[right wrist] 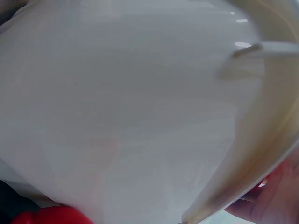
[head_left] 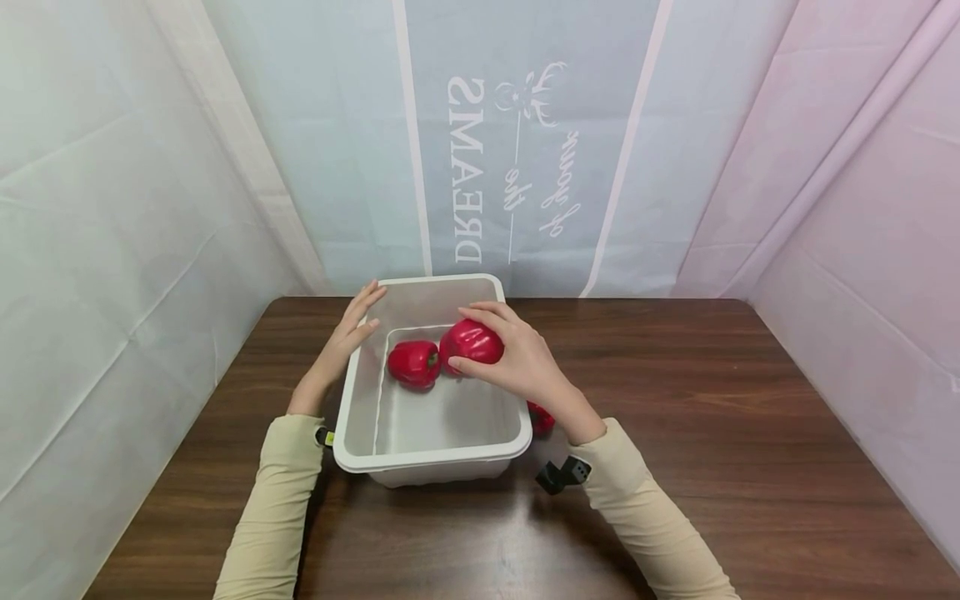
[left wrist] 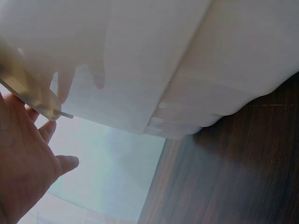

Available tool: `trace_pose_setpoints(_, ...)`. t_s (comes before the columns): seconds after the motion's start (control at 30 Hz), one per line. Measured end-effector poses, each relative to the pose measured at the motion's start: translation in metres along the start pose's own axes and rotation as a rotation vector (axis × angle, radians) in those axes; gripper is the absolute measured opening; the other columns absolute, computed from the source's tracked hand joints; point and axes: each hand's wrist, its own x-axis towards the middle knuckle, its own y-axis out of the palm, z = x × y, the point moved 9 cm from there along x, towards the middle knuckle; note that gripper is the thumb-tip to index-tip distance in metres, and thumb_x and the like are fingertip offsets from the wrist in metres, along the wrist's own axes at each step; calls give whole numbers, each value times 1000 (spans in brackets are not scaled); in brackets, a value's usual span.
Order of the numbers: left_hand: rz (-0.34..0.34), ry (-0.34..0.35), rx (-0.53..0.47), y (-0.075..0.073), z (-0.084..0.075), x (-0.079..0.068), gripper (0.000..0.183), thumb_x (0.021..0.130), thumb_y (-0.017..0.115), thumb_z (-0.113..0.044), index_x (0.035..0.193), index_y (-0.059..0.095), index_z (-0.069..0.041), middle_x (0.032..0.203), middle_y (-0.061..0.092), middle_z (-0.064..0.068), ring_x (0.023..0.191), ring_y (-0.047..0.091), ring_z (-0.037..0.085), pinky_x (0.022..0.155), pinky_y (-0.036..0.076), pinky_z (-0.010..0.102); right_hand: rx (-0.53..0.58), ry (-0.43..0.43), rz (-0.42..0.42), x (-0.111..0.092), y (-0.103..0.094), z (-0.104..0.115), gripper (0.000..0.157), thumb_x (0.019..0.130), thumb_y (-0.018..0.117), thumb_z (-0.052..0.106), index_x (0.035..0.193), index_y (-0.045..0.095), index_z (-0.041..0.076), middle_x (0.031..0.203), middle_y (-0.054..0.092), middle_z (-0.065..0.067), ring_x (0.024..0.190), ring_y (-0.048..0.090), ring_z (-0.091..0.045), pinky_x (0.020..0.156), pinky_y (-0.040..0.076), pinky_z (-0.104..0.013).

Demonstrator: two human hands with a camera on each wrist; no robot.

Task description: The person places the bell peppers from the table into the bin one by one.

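In the head view a white plastic bin [head_left: 450, 454] stands on the table, with one red bell pepper [head_left: 412, 364] lying on its floor. My right hand [head_left: 517, 350] grips another red bell pepper [head_left: 471, 342] over the bin, thumb on the near side and fingers over the far side. The two peppers look side by side; whether they touch I cannot tell. My left hand [head_left: 347, 340] rests at the bin's left rim, its fingers extended. In the left wrist view, that hand [left wrist: 30, 158] is beside the bin's outer wall [left wrist: 126, 56].
More red [head_left: 542, 418], likely a pepper, shows behind the bin's right side, partly hidden by it. A dark wood table [head_left: 697, 433] lies under everything. Pale cloth walls [head_left: 360, 125] enclose the back and sides. A black wrist camera [head_left: 562, 475] sits at the right cuff.
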Motion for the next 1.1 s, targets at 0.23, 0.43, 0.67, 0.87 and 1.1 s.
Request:
trace_pose_setpoints(0.23,-3,-3,19,2,-13,-2,51,93,40,-6,141,28,6,153,8,22,141,-3,38,106,-2,66,6,-8,-7,-1,1,0,64,71,77,40,129,52,31,129,47,8,111,51,-16,79,54,-34)
trace_pose_setpoints(0.43,-3,-5,21,3,-11,-3,51,94,40,-7,142,29,4,154,8,20,141,-3,38,106,-1,65,12,-8,-6,-2,4,-1,63,71,77,41,129,53,31,128,47,10,110,51,-14,78,54,-32)
trace_pose_setpoints(0.67,-1,-4,17,4,-11,-3,51,93,40,-7,142,29,4,153,8,21,142,-2,36,106,-2,66,-4,-68,-43,-2,0,3,53,78,72,38,127,55,27,128,50,6,115,51,-14,86,51,-36)
trace_pose_setpoints(0.87,-4,-2,21,3,-14,-2,51,93,40,-6,142,29,5,154,9,20,141,-2,37,107,-1,64,-31,-90,-53,-2,-1,2,49,81,70,35,127,57,23,128,52,2,118,50,-15,91,49,-39)
trace_pose_setpoints(1.1,-12,-1,22,2,-5,-2,52,94,41,-10,143,30,-1,155,10,14,143,-2,31,108,-1,63,-30,-96,-67,-3,-4,1,47,82,68,33,126,58,19,127,52,3,117,51,-14,90,49,-38)
